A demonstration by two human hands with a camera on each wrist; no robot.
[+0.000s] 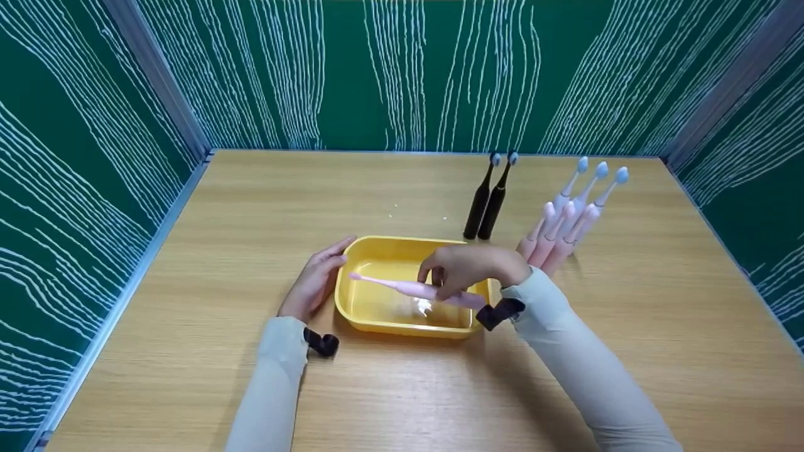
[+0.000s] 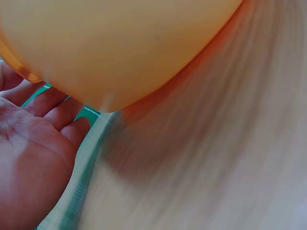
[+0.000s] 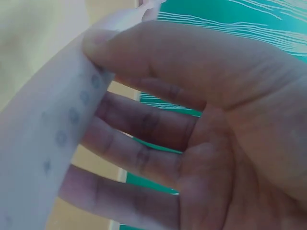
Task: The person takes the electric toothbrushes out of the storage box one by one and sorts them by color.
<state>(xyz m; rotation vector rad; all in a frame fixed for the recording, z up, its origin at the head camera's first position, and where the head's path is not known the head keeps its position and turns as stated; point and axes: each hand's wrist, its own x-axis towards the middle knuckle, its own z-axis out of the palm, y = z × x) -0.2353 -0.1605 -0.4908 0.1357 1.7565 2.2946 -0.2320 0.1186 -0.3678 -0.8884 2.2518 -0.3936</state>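
Note:
My right hand (image 1: pixel 468 267) pinches a pale pink electric toothbrush (image 1: pixel 411 289) by its handle, over a yellow plastic basin (image 1: pixel 358 319). The brush head points left. In the right wrist view, the thumb presses the handle (image 3: pixel 36 124), which bears a row of small round marks, with the fingers (image 3: pixel 129 112) behind it. My left hand (image 1: pixel 314 282) rests against the left side of the basin, fingers along the outside at the rim. From the left wrist view, its loosely extended fingers (image 2: pixel 62 112) are beside the basin's outer wall (image 2: pixel 120 48), palm showing.
Two black electric toothbrushes (image 1: pixel 487 204) stand behind the basin. To their right are three pink toothbrushes (image 1: pixel 553 235), with three pale ones with blue heads (image 1: pixel 584 188) behind. Green, white-streaked panels (image 1: pixel 345 75) border the wooden table (image 1: pixel 282 201). Small white specks (image 1: pixel 445 218) lie behind the basin.

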